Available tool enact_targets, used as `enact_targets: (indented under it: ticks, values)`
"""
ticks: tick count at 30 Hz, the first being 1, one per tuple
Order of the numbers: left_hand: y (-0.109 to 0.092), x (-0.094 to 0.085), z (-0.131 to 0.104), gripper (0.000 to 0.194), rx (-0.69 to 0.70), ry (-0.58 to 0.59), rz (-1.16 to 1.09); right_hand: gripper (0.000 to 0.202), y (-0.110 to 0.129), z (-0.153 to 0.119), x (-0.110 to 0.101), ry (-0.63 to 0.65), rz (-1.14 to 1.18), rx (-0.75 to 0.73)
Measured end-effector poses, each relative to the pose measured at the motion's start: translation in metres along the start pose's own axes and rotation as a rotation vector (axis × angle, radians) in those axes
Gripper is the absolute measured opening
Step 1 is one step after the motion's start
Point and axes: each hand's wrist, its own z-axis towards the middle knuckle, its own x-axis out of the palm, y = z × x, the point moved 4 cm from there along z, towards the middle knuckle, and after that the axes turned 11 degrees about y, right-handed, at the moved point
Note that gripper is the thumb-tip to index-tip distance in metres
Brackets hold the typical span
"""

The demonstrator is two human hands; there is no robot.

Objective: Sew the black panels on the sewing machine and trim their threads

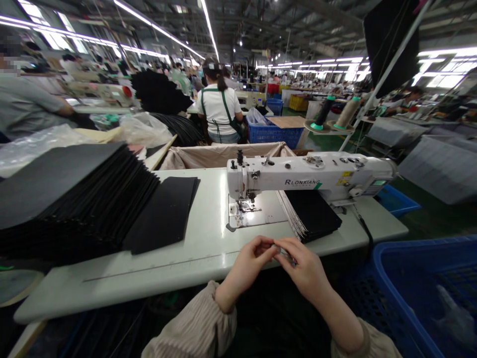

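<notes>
My left hand [255,258] and my right hand [300,263] meet at the table's front edge, fingertips pinched together. Between them is something small and greyish, mostly hidden by the fingers, too small to name. Just beyond them stands a white sewing machine [309,174], its needle area [249,204] over a shiny metal plate. Under the machine's arm lies a stack of black panels [313,214] with pale edges showing on the left side. Neither hand touches the machine or that stack.
A tall pile of black panels [85,199] leans at the left, with flat black panels [164,214] beside it on the pale table [208,223]. A blue crate [387,268] stands at the right. Thread cones [346,113] rise behind the machine. A person in a white shirt [219,109] is ahead.
</notes>
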Motion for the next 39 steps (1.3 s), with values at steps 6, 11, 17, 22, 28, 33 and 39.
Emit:
enact_targets:
  ticks: [6,11,17,22,28,33,39]
  values:
    - [-0.013,0.000,-0.006,0.028,0.026,-0.091,-0.014,0.041,-0.004,-0.006,0.005,-0.083,0.287,0.193]
    - [-0.026,0.000,-0.017,0.025,0.062,-0.124,-0.029,0.036,-0.006,-0.008,0.018,0.070,0.770,0.275]
    - [-0.028,0.005,-0.021,0.026,0.050,-0.082,-0.277,0.031,0.003,-0.005,0.016,0.079,0.983,0.235]
    - [-0.029,0.006,-0.023,0.025,0.040,-0.055,-0.345,0.029,0.007,-0.003,-0.002,0.022,0.651,0.205]
    - [-0.026,0.008,-0.025,0.029,-0.007,0.012,-0.362,0.024,0.027,0.009,-0.028,0.000,0.336,0.055]
    - [-0.030,0.008,-0.025,0.029,0.023,0.069,-0.371,0.022,0.040,0.027,-0.028,0.184,0.279,-0.041]
    - [-0.015,-0.008,-0.042,0.035,0.047,0.053,-0.511,0.024,0.036,0.035,-0.008,0.264,0.436,0.034]
